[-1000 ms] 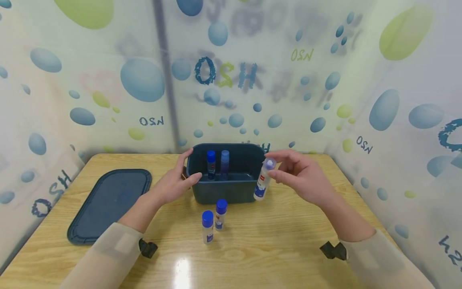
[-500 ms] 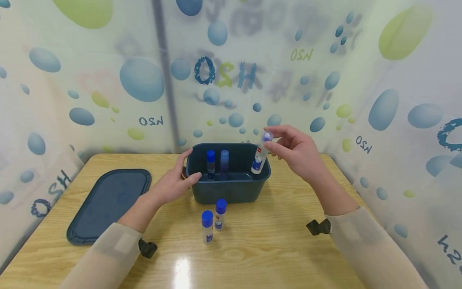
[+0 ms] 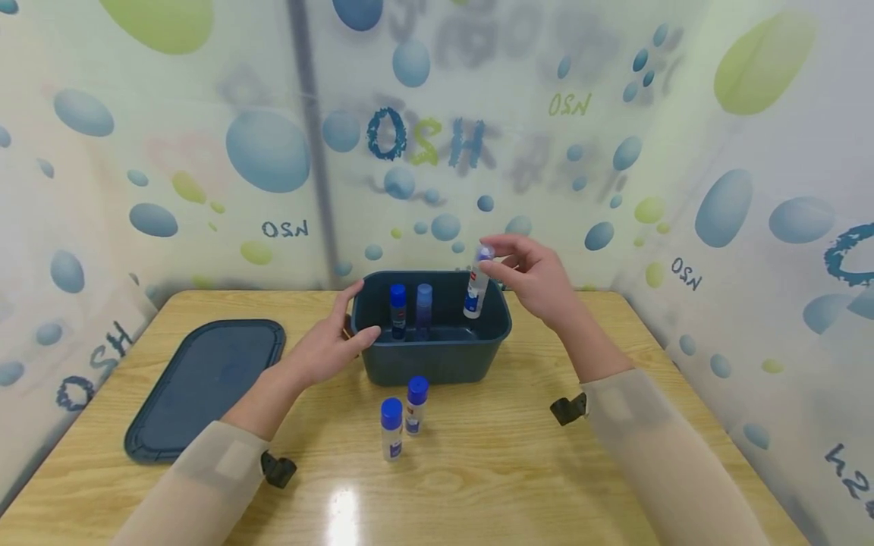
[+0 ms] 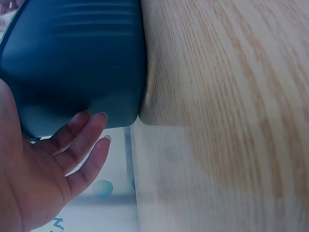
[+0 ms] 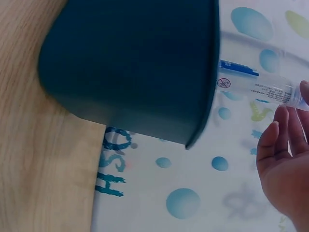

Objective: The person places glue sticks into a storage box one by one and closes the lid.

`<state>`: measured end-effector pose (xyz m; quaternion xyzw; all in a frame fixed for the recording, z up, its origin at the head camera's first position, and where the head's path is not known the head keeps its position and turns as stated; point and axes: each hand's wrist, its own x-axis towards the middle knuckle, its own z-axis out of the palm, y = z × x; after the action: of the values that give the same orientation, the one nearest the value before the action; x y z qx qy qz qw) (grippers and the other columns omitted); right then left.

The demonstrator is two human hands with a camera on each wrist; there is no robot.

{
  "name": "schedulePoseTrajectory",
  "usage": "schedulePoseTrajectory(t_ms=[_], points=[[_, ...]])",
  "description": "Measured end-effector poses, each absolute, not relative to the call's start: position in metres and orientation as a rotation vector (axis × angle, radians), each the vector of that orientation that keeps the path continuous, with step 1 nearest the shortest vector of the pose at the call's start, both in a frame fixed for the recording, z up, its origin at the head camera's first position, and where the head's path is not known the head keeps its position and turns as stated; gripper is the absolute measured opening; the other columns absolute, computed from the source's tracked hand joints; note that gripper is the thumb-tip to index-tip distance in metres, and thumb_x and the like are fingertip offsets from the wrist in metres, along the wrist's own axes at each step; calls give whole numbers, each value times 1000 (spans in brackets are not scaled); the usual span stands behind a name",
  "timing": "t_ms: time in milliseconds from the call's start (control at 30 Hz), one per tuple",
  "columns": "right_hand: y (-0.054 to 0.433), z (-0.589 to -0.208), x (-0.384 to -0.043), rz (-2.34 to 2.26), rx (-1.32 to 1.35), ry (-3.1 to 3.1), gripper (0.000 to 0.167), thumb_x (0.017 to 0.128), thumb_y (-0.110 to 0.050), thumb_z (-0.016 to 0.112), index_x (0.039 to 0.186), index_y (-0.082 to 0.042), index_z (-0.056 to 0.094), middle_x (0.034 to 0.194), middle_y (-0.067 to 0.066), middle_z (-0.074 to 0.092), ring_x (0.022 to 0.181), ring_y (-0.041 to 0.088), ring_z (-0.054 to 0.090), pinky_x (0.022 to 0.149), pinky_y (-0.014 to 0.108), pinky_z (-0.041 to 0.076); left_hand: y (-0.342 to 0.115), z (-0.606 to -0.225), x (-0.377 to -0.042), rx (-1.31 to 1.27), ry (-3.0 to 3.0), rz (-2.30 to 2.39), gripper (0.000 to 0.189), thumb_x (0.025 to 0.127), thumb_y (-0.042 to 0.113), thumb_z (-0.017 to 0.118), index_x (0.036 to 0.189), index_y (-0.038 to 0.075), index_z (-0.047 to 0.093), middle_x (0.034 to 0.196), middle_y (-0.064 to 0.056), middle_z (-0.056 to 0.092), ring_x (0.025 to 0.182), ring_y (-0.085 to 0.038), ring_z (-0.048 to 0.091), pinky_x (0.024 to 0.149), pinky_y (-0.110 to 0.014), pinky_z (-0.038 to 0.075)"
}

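While the left hand (image 3: 326, 350) rests, fingers loose, on the bin (image 3: 430, 365), the right hand's (image 3: 536, 279) fingers pinch a clear-capped bottle (image 3: 476, 292).
From where I stand, its tilted base hangs inside, right of 2 standing bottles (image 3: 398, 312).

Pale walls (image 3: 546, 45) with blue and green ovals (image 3: 268, 152) and lettering (image 3: 425, 141) around a wood-grain table (image 3: 505, 462), bright glare (image 3: 344, 516) on top

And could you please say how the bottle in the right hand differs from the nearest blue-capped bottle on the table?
The held bottle has a clear cap; the table bottle has a solid blue one. The held bottle tilts, pinched by the right hand; the table bottle stands upright, untouched. Both show blue on their labels.
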<state>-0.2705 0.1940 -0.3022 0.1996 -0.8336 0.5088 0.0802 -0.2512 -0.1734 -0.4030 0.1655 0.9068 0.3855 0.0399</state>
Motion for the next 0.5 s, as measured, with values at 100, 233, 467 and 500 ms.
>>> schedulePoseTrajectory(t_ms=[100,233,467,500], points=[[190,-310,-278,1526,590,-2521,42,106,-31,76,146,-19,70,132,8,72,109,31,68,92,39,58,-173,-403,-252,515,2777,1185,95,110,59,59,177,29,-1,104,-12,70,84,-20,67,78,-38,55],[185,-321,-287,1506,596,-2565,41,106,-32,77,145,-20,71,133,7,71,112,26,66,96,41,56,-174,-404,-252,519,2778,1185,95,110,59,59,177,29,-2,104,-12,70,85,-20,67,78,-38,55],[176,-339,-302,1491,624,-2595,38,106,-30,77,141,-18,73,132,9,72,115,28,65,100,46,55,-174,-405,-252,515,2775,1185,95,110,59,59,177,29,-2,105,-12,69,86,-21,67,78,-38,55],[175,-341,-304,1486,626,-2603,38,106,-30,77,141,-17,73,131,10,72,114,28,65,99,46,56,-173,-405,-252,517,2775,1184,95,110,59,58,177,29,-2,105,-12,70,86,-21,67,77,-38,55]])
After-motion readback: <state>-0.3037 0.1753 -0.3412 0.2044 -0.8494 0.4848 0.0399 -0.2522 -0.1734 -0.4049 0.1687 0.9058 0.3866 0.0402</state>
